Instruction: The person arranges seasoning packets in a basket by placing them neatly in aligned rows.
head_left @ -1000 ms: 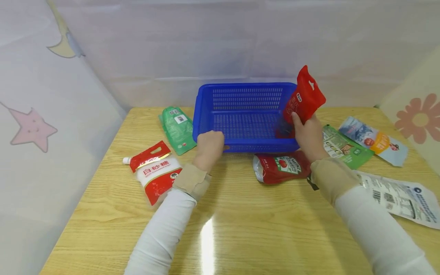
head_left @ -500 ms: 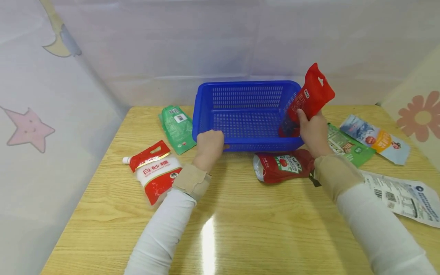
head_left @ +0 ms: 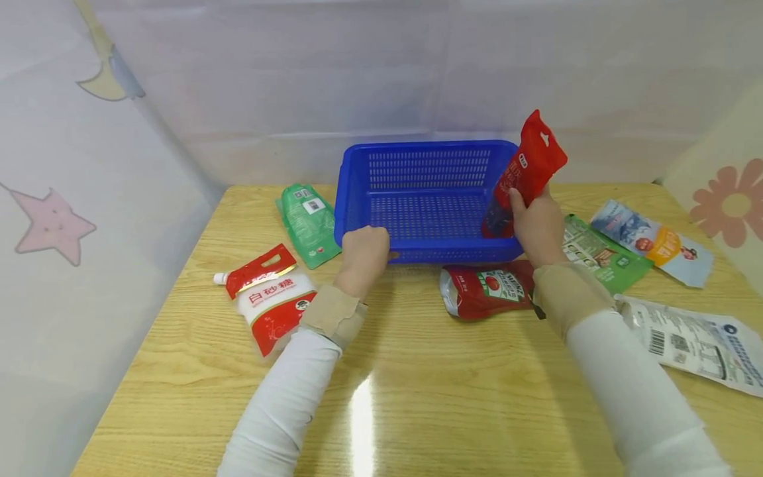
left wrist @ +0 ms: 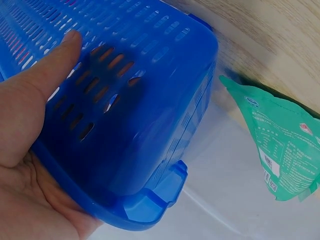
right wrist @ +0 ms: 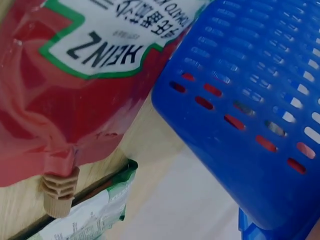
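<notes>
My left hand [head_left: 365,255] grips the near rim of the blue perforated plastic basket [head_left: 426,199] at the desk's [head_left: 417,397] far edge; my right hand [head_left: 536,222] holds a red plastic pouch [head_left: 527,172] upright, its bottom inside the basket's right end.

The left hand [head_left: 365,255] grips the near rim of the blue basket [head_left: 429,199], thumb inside. The right hand [head_left: 536,222] is at the basket's right near corner, fingers curled around a red pouch [head_left: 524,173]. Both arms reach forward toward the basket.

Glossy wood-grain table [head_left: 417,371], perforated plastic basket [head_left: 426,248]
</notes>
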Demonstrator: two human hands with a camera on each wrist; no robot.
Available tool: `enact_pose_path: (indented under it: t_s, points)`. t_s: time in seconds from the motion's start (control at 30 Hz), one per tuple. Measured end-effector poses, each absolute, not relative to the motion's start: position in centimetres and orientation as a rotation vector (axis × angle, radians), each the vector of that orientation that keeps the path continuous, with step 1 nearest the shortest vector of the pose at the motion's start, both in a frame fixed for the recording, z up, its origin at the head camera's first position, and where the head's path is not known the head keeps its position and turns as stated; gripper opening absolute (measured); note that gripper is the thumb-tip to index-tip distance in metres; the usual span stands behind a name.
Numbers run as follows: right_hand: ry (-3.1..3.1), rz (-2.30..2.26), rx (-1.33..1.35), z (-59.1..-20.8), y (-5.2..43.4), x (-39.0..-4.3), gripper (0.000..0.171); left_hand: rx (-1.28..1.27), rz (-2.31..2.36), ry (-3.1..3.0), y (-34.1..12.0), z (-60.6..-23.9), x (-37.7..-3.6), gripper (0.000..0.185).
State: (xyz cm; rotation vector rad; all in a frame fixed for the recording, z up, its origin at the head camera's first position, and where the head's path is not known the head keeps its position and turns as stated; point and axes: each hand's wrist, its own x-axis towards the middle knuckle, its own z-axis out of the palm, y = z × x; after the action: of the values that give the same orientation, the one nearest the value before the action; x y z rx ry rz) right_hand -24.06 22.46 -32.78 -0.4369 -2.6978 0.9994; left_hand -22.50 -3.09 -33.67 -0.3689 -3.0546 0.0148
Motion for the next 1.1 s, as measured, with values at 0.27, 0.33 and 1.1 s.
enact_pose_path:
  t_s: [0.27, 0.33, 1.1]
  points:
    - [-2.768, 0.862, -0.468, -32.77, 22.59, -24.44, 0.069, -0.367, 0.009, -3.049, -2.94, -33.39, -22.57, 0.038]
    - [-2.785, 0.833, -0.473, -32.78, 22.67, -24.47, 0.07, -0.367, 0.003, -3.05, -2.89, -33.32, -22.59, 0.037]
    - [-2.906, 0.771, -0.499, -32.85, 22.3, -24.34, 0.067, -0.358, -0.011, -3.079, -3.18, -33.59, -22.49, 0.039]
